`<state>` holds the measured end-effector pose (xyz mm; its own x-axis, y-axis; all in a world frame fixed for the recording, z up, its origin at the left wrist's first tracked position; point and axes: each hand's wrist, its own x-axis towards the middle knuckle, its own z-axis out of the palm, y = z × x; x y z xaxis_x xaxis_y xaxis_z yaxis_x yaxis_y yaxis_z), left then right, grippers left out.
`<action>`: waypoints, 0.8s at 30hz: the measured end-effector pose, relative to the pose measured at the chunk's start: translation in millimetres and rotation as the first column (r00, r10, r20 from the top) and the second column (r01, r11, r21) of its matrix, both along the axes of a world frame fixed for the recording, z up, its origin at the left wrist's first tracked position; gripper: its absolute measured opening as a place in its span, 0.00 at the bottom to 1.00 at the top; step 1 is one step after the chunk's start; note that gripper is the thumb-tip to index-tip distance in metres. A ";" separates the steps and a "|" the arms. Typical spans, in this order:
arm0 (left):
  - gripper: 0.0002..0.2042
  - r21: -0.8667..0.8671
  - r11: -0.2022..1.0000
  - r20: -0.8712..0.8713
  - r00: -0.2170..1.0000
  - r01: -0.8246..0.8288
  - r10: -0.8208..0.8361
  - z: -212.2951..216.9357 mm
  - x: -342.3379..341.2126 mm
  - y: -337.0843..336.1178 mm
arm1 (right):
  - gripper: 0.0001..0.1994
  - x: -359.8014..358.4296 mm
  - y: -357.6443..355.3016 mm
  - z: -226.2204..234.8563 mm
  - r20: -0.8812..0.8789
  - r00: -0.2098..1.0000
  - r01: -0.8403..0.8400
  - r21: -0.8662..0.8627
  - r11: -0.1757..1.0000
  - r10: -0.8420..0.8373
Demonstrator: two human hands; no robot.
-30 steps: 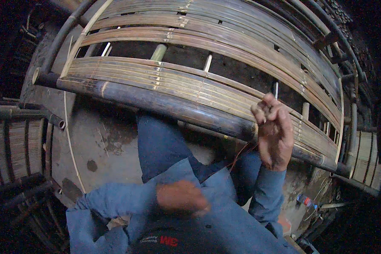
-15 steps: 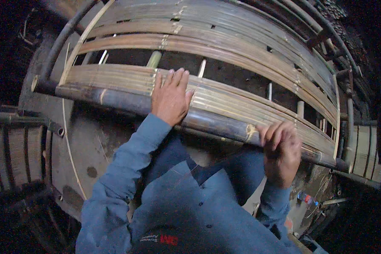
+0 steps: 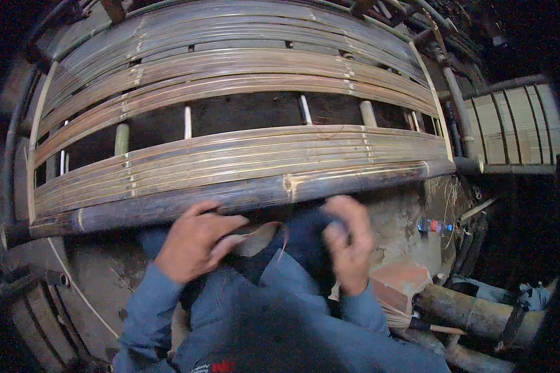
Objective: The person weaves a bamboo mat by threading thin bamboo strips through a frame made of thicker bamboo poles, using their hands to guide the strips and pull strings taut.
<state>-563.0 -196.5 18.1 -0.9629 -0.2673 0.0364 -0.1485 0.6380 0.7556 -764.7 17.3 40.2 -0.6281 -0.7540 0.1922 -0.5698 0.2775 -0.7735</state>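
Observation:
A large bamboo frame of long split slats (image 3: pixel 242 155) lies in front of me, with a thick dark bamboo pole (image 3: pixel 230 199) as its near edge. My left hand (image 3: pixel 196 245) is just below that pole over my lap, fingers curled around a thin pale strip (image 3: pixel 258 236) that bends toward the right hand. My right hand (image 3: pixel 348 248) is blurred, its fingers curled close to a dark cloth (image 3: pixel 305 242); what it holds is unclear. Blue sleeves cover both forearms.
A reddish brick (image 3: pixel 404 280) and a small plastic bottle (image 3: pixel 432 225) lie on the ground at the right. Thick bamboo poles (image 3: pixel 473 311) lie at the lower right. Another slatted panel (image 3: pixel 516 124) stands at the right, and more slats (image 3: pixel 43 311) at the lower left.
Both hands have come off the thick pole and drawn back to my lap, close together. The view has shifted so the frame sits lower and more centred.

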 end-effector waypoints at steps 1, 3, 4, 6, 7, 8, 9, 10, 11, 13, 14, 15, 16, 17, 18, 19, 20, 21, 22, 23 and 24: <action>0.17 0.074 0.996 0.090 0.995 -0.046 0.039 15.1 13.7 -3.3 | 0.19 -21.3 13.6 -20.6 0.068 0.950 0.303 0.031 0.952 -0.305; 0.16 0.088 0.989 0.131 0.986 -0.119 0.107 30.7 25.3 -9.0 | 0.22 -65.2 47.0 -70.5 -0.011 0.845 0.531 0.120 0.839 -0.534; 0.14 0.040 0.991 0.079 0.989 -0.130 0.127 32.6 23.9 -10.3 | 0.25 -85.0 63.9 -100.2 0.083 0.864 0.482 0.149 0.863 -0.497; 0.13 -0.026 0.985 -0.021 0.985 -0.169 0.169 35.6 10.2 -7.7 | 0.30 -115.1 82.6 -145.9 0.283 0.875 0.351 0.188 0.917 -0.393; 0.13 -0.044 0.981 -0.068 0.980 -0.190 0.186 38.4 -6.7 -5.8 | 0.28 -114.6 76.3 -143.7 0.229 0.922 0.278 0.168 0.946 -0.312; 0.12 -0.068 0.973 -0.116 0.971 -0.220 0.211 44.7 -20.5 -5.7 | 0.28 -118.7 77.1 -137.5 0.286 0.917 0.239 0.158 0.958 -0.277; 0.13 -0.026 0.976 -0.140 0.967 -0.218 0.212 45.4 -34.7 -4.4 | 0.27 -124.7 87.7 -130.1 0.341 0.908 0.206 0.148 0.967 -0.246; 0.14 -0.017 0.977 -0.207 0.957 -0.211 0.203 44.1 -51.8 -2.8 | 0.27 -125.6 95.4 -119.6 0.393 0.895 0.172 0.136 0.976 -0.213; 0.15 -0.004 0.978 -0.268 0.943 -0.206 0.198 38.4 -69.7 -1.2 | 0.14 -116.1 97.8 -88.3 0.482 0.840 0.277 0.011 0.961 -0.248; 0.19 -0.002 0.984 -0.322 0.931 -0.180 0.170 28.6 -114.8 8.0 | 0.07 -128.2 129.6 -31.6 0.503 0.864 0.237 -0.382 0.893 -0.014; 0.21 -0.026 0.986 -0.393 0.909 -0.162 0.138 17.5 -142.7 13.5 | 0.04 -135.7 141.2 -2.2 0.612 0.782 0.354 -0.593 0.723 0.118; 0.23 -0.055 0.989 -0.462 0.881 -0.139 0.098 3.5 -171.5 24.6 | 0.04 -136.6 144.9 18.6 0.743 0.646 0.563 -0.617 0.551 0.173; 0.24 -0.065 0.988 -0.485 0.870 -0.140 0.091 -2.7 -194.2 39.5 | 0.05 -137.7 146.8 42.1 0.810 0.524 0.741 -0.585 0.329 0.263; 0.25 -0.064 0.991 -0.519 0.852 -0.119 0.069 -10.2 -221.0 55.5 | 0.07 -140.2 155.0 47.3 0.765 0.587 0.678 -0.643 0.355 0.265; 0.26 -0.078 0.992 -0.547 0.836 -0.098 0.040 -15.6 -241.2 72.9 | 0.09 -142.8 162.2 51.1 0.715 0.642 0.611 -0.695 0.379 0.276; 0.27 -0.090 0.992 -0.570 0.821 -0.084 0.018 -19.8 -252.8 86.6 | 0.10 -152.3 170.2 50.1 0.679 0.601 0.542 -0.734 0.409 0.423; 0.26 -0.087 0.992 -0.550 0.835 -0.093 0.030 -22.4 -259.5 94.0 | 0.11 -159.1 168.4 50.6 0.645 0.612 0.486 -0.763 0.425 0.457; 0.26 -0.085 0.991 -0.530 0.847 -0.102 0.042 -25.3 -264.5 99.3 | 0.13 -165.4 165.2 51.6 0.610 0.621 0.427 -0.790 0.439 0.492; 0.25 -0.084 0.991 -0.509 0.859 -0.106 0.049 -26.8 -268.8 100.5 | 0.13 -171.0 161.6 54.4 0.630 0.604 0.426 -0.773 0.470 0.489; 0.22 -0.086 0.991 -0.477 0.877 -0.107 0.053 -30.2 -268.9 96.5 | 0.13 -175.7 158.7 57.5 0.649 0.586 0.424 -0.756 0.499 0.485; 0.20 -0.089 0.990 -0.445 0.894 -0.106 0.056 -34.3 -265.9 89.4 | 0.13 -178.9 157.1 60.4 0.667 0.569 0.421 -0.738 0.527 0.480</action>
<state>-828.9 -107.1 -16.2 -0.8163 -0.3141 0.4848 0.1288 0.7192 0.6828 -943.6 174.4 100.6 -0.8104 -0.5646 0.1563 0.3391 -0.6696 -0.6608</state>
